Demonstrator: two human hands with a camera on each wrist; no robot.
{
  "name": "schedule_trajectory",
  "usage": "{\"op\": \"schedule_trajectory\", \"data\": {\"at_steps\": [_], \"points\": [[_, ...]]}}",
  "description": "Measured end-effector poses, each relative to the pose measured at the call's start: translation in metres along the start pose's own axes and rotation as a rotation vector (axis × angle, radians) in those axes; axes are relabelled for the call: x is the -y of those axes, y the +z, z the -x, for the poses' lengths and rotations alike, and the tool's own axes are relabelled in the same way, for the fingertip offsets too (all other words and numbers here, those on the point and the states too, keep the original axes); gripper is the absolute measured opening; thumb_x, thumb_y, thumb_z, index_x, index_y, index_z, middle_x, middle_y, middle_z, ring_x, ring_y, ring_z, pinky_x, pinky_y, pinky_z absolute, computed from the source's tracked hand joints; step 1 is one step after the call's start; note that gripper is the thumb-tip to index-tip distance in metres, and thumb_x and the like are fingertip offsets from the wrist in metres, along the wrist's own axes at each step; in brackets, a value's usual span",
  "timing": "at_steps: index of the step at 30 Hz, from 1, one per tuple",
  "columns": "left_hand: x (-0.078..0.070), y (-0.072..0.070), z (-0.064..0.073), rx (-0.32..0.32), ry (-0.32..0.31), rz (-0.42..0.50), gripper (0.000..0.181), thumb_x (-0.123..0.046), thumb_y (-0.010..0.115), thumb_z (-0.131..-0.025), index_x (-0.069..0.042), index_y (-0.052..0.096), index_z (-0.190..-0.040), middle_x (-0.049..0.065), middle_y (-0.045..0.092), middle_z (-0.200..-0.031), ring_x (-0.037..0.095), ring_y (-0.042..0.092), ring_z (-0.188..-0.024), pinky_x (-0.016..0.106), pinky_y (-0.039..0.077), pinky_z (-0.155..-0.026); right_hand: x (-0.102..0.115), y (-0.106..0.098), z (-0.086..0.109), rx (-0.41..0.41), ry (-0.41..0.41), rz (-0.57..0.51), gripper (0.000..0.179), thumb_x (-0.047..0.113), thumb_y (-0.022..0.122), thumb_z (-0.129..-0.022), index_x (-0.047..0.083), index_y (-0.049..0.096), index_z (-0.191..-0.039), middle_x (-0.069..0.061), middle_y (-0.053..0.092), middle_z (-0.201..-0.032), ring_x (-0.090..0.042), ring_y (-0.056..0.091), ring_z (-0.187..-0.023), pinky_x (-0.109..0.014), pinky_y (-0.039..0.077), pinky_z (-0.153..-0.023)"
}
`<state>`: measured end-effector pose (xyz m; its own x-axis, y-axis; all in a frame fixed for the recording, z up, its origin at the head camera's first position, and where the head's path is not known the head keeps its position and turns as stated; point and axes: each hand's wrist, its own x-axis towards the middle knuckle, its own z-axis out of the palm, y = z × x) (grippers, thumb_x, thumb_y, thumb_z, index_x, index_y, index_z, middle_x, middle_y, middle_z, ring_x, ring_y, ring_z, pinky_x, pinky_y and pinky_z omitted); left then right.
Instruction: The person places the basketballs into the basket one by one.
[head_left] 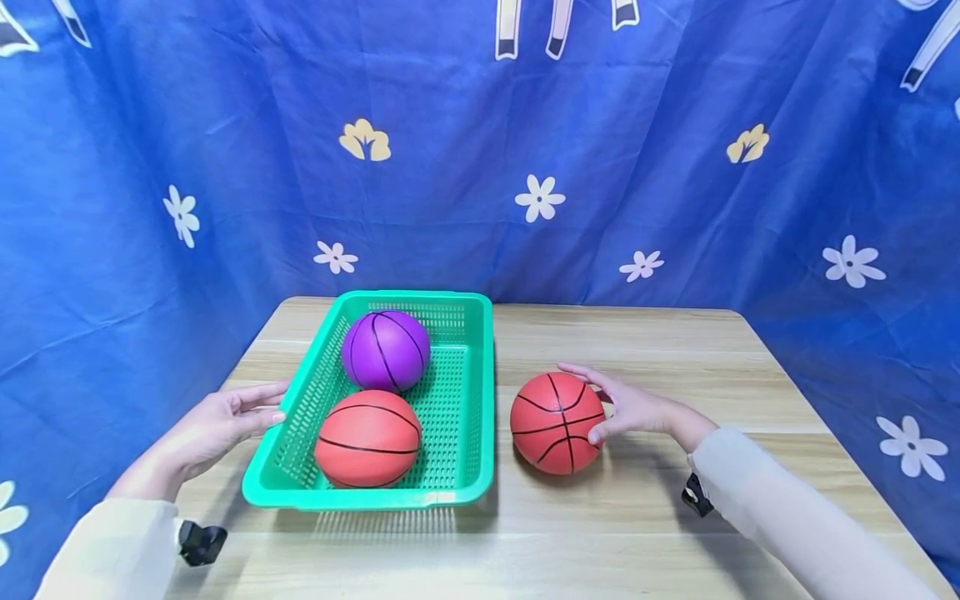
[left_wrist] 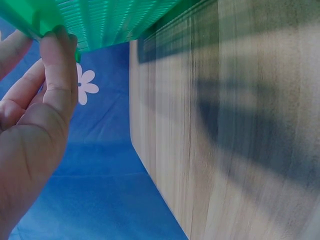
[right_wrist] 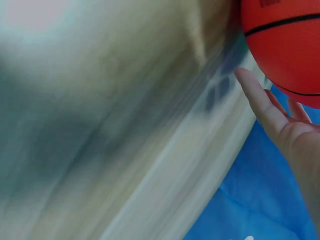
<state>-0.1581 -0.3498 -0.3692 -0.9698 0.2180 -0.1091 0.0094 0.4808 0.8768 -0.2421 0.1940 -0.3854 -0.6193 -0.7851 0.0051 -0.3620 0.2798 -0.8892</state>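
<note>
A green plastic basket [head_left: 480,400] stands on the left part of the table. Inside it are a purple ball [head_left: 386,351] at the back and an orange-red ball [head_left: 368,439] at the front, both with black lines. The left hand [head_left: 225,421] touches the basket's left rim with fingertips and thumb; the left wrist view shows these fingers [left_wrist: 59,75] against the green side. To the basket's right sits an orange-red basketball [head_left: 557,423]. Beside it, the right hand [head_left: 626,407] spreads thumb and fingers around its right side. In the right wrist view, a gap shows between the nearest finger [right_wrist: 262,102] and the ball.
The wood-grain table [head_left: 637,533] carries the basket and the loose ball. Blue cloth [head_left: 450,225] printed with flowers hangs behind it and along both sides. A small black device [head_left: 201,543] is worn at the left wrist, another [head_left: 697,495] at the right.
</note>
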Motion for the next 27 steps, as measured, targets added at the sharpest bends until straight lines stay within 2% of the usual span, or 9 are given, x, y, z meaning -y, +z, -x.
{"op": "schedule_trajectory", "data": {"at_steps": [5,15,22,27], "points": [[0.001,0.0,0.0,-0.006,-0.002,0.0,0.059,-0.024,0.057,-0.084,0.003,0.033,-0.13,0.014,0.041,-0.127,0.0,0.048,-0.1,0.021,0.044,-0.079,-0.015,0.003,0.001,-0.002,0.02,-0.069,0.097,0.011,0.076,-0.064,0.02,0.013,-0.138,-0.006,0.03,-0.133,-0.034,0.034,-0.114,-0.04,0.041,-0.083],[-0.001,0.001,0.001,-0.011,-0.013,-0.006,0.061,-0.026,0.057,-0.083,0.003,0.032,-0.13,0.017,0.038,-0.128,0.001,0.048,-0.099,0.023,0.044,-0.08,-0.017,0.004,0.004,-0.062,0.053,-0.188,0.091,0.006,0.075,-0.064,0.023,0.021,-0.136,-0.008,0.032,-0.131,-0.034,0.038,-0.112,-0.041,0.045,-0.077],[0.0,0.001,0.0,-0.01,-0.015,-0.004,0.061,-0.026,0.057,-0.083,0.002,0.032,-0.13,0.016,0.039,-0.128,0.003,0.05,-0.099,0.024,0.045,-0.079,-0.005,-0.014,0.002,-0.126,0.03,-0.14,0.088,0.007,0.074,-0.065,0.024,0.023,-0.135,-0.011,0.035,-0.127,-0.034,0.042,-0.107,-0.041,0.046,-0.076],[0.001,0.001,0.0,-0.009,-0.01,0.008,0.061,-0.025,0.057,-0.083,0.003,0.032,-0.13,0.018,0.037,-0.128,0.004,0.05,-0.099,0.024,0.045,-0.079,0.022,-0.03,-0.006,-0.16,-0.022,-0.165,0.089,0.0,0.072,-0.066,0.018,0.02,-0.136,-0.016,0.035,-0.126,-0.036,0.045,-0.104,-0.044,0.047,-0.073]]}}
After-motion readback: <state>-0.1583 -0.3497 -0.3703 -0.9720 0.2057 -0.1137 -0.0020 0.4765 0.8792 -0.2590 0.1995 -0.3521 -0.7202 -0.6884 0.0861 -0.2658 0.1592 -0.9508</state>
